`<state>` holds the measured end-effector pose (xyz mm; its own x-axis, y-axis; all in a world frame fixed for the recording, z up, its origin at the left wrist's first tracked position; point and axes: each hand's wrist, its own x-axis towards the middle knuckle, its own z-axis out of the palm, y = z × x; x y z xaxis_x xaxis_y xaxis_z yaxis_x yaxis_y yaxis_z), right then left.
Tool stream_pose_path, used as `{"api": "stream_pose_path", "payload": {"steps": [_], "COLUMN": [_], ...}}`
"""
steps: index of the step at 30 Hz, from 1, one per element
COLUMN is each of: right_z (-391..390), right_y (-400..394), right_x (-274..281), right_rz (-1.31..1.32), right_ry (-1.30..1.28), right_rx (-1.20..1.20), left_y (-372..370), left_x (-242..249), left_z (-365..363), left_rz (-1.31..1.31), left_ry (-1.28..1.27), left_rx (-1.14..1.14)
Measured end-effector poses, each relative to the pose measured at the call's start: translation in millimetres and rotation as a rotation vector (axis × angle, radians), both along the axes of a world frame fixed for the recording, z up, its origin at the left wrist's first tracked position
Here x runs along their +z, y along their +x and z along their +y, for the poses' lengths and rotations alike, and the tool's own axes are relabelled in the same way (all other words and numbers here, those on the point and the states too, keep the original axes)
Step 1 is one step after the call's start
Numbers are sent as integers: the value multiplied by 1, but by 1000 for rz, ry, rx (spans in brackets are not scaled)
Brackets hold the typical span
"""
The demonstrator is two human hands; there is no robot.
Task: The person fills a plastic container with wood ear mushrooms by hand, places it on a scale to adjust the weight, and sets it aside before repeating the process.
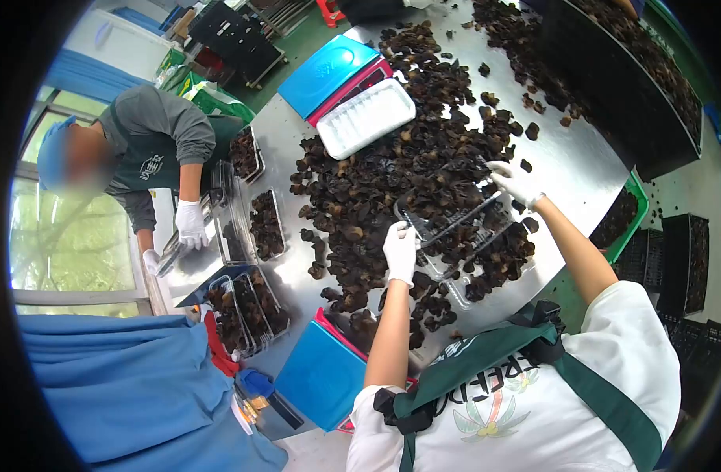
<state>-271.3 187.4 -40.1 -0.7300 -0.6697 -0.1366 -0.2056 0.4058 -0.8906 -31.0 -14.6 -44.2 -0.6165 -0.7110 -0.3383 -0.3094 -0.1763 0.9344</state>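
A clear plastic tray [460,220] is tilted over a heap of dark brown wood ear mushrooms [360,197]. My left hand [401,250], in a white glove, is closed on the tray's near left corner. At the far right end of the same edge, my gloved right hand [517,183] has its fingers bent against the tray, partly among the mushrooms. Just below, another clear tray [455,293] lies on the metal table [589,169], partly covered by mushrooms.
A white tray [367,118] leans on a blue-topped scale [329,71]; another blue-topped scale [321,376] stands at the near edge. Filled clear trays [282,236] line the left side, where a co-worker [160,134] handles a tray. A black crate [612,94] stands at the right.
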Motion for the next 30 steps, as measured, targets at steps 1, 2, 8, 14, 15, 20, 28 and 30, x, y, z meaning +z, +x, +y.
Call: {"api": "stream_pose_path", "payload": {"steps": [1,2,8,14,15,20,28,30], "right_z": [-3,-3,2,-2,-2,-5,-39,-56], "right_y": [3,9,29,23,25,31,82,111], "right_x": [-5,3,40,53,53,66,98,117], "right_rz": [20,80,-122,-156,-144,-187,-365,-522], "right_ry": [-31,-10,-144,-186,-213,-305,-322,-277], "right_rx": [-30,-50,-220,-178,-188,-157,-16,51], "left_y": [1,3,6,9,12,28,116,153], "left_x": [-8,-3,35,44,43,50,77,81], "left_z": [-3,0,24,20,20,16,19,21], "left_rz": [1,10,79,96,103,145,116,70], "left_ry": [-3,-7,15,74,122,234,209,202], "left_rx": [-13,17,114,124,115,91,173,267]}}
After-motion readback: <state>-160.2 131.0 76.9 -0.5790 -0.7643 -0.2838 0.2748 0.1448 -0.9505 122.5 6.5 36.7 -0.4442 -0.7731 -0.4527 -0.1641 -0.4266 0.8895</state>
